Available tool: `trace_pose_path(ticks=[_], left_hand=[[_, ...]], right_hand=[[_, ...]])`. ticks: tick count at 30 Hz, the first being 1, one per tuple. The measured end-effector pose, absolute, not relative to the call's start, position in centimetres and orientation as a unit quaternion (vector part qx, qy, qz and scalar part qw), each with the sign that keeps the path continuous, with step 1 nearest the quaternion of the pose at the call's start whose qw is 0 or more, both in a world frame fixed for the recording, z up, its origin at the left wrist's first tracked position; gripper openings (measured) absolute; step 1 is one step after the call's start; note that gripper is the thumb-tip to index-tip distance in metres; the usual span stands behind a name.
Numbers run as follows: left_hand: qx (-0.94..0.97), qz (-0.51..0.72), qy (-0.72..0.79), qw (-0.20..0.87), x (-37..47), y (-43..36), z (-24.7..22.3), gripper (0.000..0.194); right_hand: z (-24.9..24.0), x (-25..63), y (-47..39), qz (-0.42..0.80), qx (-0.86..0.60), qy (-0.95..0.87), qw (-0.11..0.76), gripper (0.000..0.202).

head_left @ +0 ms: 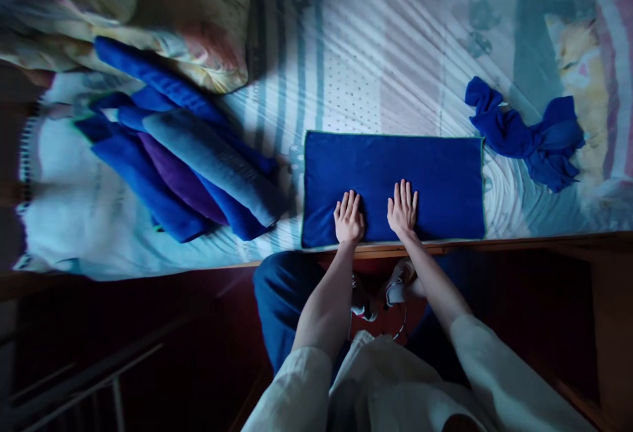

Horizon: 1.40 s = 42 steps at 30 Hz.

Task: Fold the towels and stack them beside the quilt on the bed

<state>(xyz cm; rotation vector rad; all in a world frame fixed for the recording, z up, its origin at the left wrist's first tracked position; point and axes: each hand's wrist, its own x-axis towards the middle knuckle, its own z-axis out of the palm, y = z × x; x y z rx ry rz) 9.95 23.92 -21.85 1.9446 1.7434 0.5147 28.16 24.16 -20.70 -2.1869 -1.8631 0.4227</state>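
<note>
A blue towel point(450, 185) with a thin green edge lies spread flat on the bed, close to its front edge. My left hand point(349, 217) rests flat on the towel's near part, left of its middle, fingers extended. Just to the right, my right hand point(403, 208) also presses flat on the cloth, fingers stretched forward. Neither hand grips anything. Left of the towel lies a loose pile of rolled or folded cloths, among them a grey-blue one point(212, 161), a purple one point(175, 178) and several blue ones. A crumpled blue cloth point(531, 132) sits to the right.
The bed sheet point(346, 56) is patterned with stripes and dots. A yellowish patterned pillow or bundle point(198, 23) stands at the back left. A pink-striped pillow point(618, 69) is at the far right. The wooden bed edge point(494, 245) runs in front of my knees.
</note>
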Motion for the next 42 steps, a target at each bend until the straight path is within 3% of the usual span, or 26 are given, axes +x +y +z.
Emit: trace_pose_path(ticks=[10,15,18,21,27,31,36,42], left_hand=[[0.688,0.24,0.632,0.265,12.0,23.1,-22.2,0.06],[0.742,0.318,0.459,0.371,18.8,23.5,-23.4,0.056],[0.742,0.323,0.432,0.398,19.3,24.8,-24.1,0.054],[0.738,0.316,0.459,0.381,15.0,26.0,-24.5,0.052],[0.682,0.253,0.644,0.237,1.5,27.2,-23.4,0.053],[0.647,0.2,0.716,0.17,-2.4,27.2,-22.4,0.056],[0.682,0.244,0.674,0.143,3.4,25.7,-21.5,0.057],[0.846,0.195,0.448,0.214,16.6,27.4,-21.4,0.056]], right_hand=[[-22.0,27.9,24.2,0.137,-0.755,-0.623,0.15,0.06],[-23.4,28.3,24.3,0.135,-0.758,-0.629,0.109,0.06],[-23.6,28.5,24.3,0.133,-0.756,-0.631,0.113,0.059],[-23.2,28.2,24.2,0.123,-0.755,-0.629,0.141,0.06],[-22.5,27.8,24.2,0.129,-0.757,-0.622,0.153,0.063],[-22.3,27.7,24.3,0.124,-0.76,-0.619,0.155,0.061],[-22.3,27.7,24.3,0.109,-0.756,-0.622,0.172,0.059],[-23.4,28.2,24.1,0.115,-0.751,-0.626,0.172,0.058]])
